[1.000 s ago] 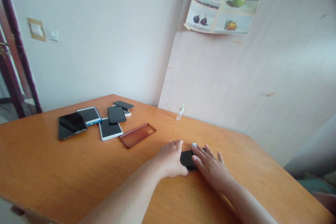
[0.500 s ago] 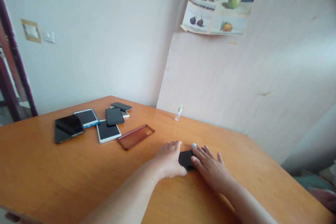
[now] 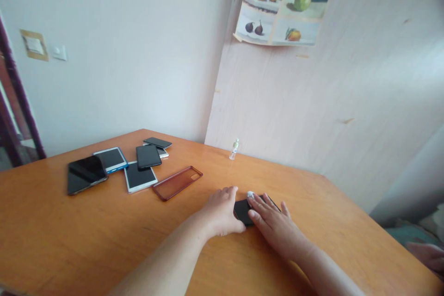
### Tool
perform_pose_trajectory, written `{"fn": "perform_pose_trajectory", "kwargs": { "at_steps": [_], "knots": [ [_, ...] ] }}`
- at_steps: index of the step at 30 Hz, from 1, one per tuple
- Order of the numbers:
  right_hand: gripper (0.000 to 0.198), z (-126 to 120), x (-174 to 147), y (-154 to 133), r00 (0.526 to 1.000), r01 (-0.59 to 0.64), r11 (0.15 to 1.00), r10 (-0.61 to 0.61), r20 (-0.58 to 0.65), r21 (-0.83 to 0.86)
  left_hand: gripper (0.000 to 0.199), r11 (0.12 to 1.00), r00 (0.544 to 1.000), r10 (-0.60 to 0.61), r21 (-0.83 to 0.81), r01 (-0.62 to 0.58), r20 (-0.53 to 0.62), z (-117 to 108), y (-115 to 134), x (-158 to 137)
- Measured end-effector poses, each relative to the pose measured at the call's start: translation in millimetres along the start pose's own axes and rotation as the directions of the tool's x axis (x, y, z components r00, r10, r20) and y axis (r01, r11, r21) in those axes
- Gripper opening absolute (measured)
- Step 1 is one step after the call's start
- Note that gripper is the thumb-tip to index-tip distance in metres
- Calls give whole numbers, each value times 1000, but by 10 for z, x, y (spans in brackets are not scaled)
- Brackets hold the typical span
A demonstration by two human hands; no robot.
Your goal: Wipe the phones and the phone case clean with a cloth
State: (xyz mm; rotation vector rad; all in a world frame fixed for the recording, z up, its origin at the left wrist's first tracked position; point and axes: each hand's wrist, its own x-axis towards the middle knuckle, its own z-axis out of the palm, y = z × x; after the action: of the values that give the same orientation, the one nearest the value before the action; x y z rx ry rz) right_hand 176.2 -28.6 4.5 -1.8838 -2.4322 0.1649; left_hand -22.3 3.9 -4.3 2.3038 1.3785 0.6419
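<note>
A black phone (image 3: 242, 210) lies flat on the orange wooden table (image 3: 86, 240), between my two hands. My left hand (image 3: 222, 210) is curled against the phone's left edge and holds it in place. My right hand (image 3: 274, 224) lies over the phone's right part with its fingers stretched out. Under its fingertips is a small white pad (image 3: 250, 194), pressed onto the phone. Most of the phone is hidden by my hands.
Several phones and tablets (image 3: 114, 166) lie in a loose group at the table's far left, with a red-brown transparent phone case (image 3: 177, 183) beside them. A small clear bottle (image 3: 234, 149) stands by the wall. A fruit poster (image 3: 277, 9) hangs above.
The view has drifted slightly right. My right fingertips with the white pad have slid a little to the left over the phone. My left hand stays put.
</note>
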Motion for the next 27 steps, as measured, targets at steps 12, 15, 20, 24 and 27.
{"fn": "perform_pose_trajectory", "kwargs": {
  "at_steps": [12, 15, 20, 24, 27],
  "knots": [
    [65, -114, -300, -250, 973, 204, 975, -212, 86, 92, 72, 1000, 999, 24, -5, -24, -27, 18, -18, 10],
    [67, -143, -298, -184, 984, 157, 987, -160, 75, 42, 71, 1000, 1000, 24, -10, -24, -13, -13, -4, -2],
    [74, -137, -167, 130, 994, -105, 992, 106, 1, -76, 52, 998, 998, 45, 37, -47, 40, -78, 17, -4],
    [77, -127, -274, -74, 998, 55, 999, -54, 19, -2, 49, 996, 997, 60, 61, -63, 41, -72, -7, 4],
    [72, -125, -388, -317, 971, 237, 966, -240, 20, 105, 45, 995, 997, 72, 69, -75, 36, -62, -38, 4]
  ]
}}
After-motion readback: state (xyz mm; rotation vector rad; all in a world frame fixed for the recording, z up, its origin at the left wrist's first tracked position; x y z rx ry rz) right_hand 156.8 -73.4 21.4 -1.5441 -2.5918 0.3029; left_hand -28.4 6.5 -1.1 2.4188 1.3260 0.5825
